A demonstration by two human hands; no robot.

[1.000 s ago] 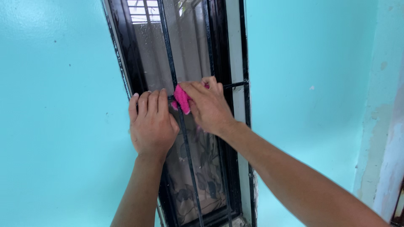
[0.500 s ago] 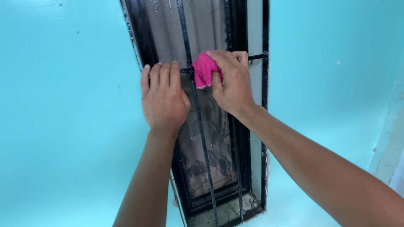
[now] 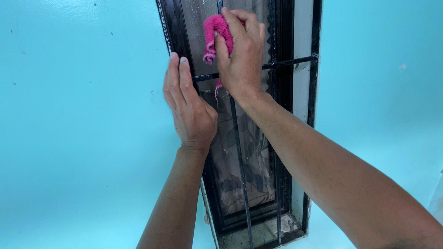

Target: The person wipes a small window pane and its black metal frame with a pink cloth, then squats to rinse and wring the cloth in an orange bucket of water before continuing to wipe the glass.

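Right hand (image 3: 240,55) has its grip closed on a pink cloth (image 3: 216,34), pressed up against the glass (image 3: 198,37) behind the black bars (image 3: 240,152), above the crossbar (image 3: 286,63). Left hand (image 3: 189,108) is open and flat, fingers straight, resting on the window frame (image 3: 177,32) by the turquoise wall (image 3: 78,129).

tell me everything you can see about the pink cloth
The pink cloth is a bright magenta rag of fluffy, towel-like fabric, bunched and folded. The right hand grips it, fingers wrapped over its top, and holds it at a vertical black window bar, above the crossbar. A loose corner and thin thread hang below. The left hand is beside it, not touching.
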